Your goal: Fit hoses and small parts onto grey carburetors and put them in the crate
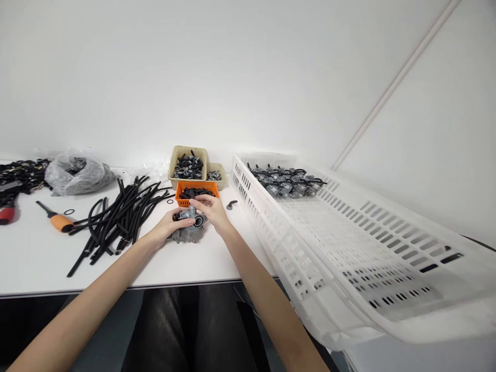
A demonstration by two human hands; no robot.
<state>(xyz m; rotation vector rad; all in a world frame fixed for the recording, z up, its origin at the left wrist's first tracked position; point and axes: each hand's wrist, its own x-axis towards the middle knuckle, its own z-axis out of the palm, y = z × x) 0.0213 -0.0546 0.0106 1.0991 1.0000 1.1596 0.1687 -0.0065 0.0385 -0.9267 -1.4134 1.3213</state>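
Note:
A grey metal carburetor (186,235) rests on the white table in front of me. My left hand (170,227) is wrapped round its left side, with the thumb lying across the body. Fingers of my right hand (211,211) are pinched together at the top of the carburetor; whatever small part they hold is hidden. Just behind stands an orange basket (179,196) with small black parts in it. To the right of my right hand lies a small black elbow-shaped part (231,204).
A white crate (294,243) on the right holds rows of carburetors (289,182). Beige bins (171,161) of parts stand at the back. Left are black hoses (116,217), an orange-handled screwdriver (61,222), a plastic bag (79,178), a red handle (6,215) and black parts (23,175).

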